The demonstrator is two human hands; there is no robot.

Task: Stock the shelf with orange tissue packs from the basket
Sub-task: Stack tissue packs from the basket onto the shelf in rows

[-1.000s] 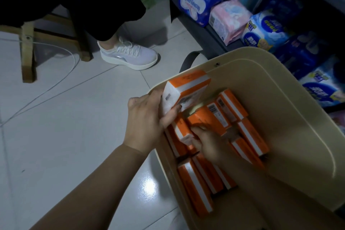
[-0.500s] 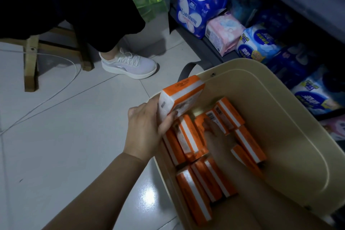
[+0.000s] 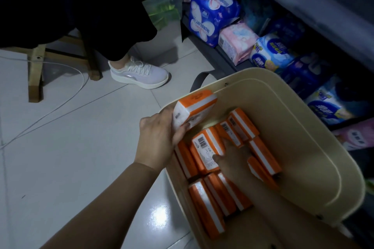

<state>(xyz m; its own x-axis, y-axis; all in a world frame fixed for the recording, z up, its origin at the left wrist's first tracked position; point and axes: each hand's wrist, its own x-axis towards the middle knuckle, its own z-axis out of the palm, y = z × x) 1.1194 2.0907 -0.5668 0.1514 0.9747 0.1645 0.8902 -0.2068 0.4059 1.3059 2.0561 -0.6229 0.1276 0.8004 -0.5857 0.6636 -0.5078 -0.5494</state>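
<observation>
A beige basket [image 3: 303, 97] stands on the floor with several orange tissue packs [image 3: 206, 206] lying in its left half. My left hand [image 3: 159, 133] grips one orange tissue pack [image 3: 194, 107] above the basket's left rim. My right hand [image 3: 236, 161] is down inside the basket. Its thumb lies on the face of a pack with a barcode [image 3: 204, 147], and its fingers curl behind that pack's right edge. The low shelf [image 3: 220, 60] runs along the right, just beyond the basket.
The shelf holds blue packs [image 3: 210, 10] and a pink pack [image 3: 236, 40]. Another person's white shoe [image 3: 139, 75] stands on the tiled floor beside a wooden stool leg [image 3: 36, 75]. A white cable [image 3: 60, 105] trails across the tiles at left.
My right hand let one pack go, then took hold of the barcode pack, which now stands tilted up. My left hand keeps its pack at the rim.
</observation>
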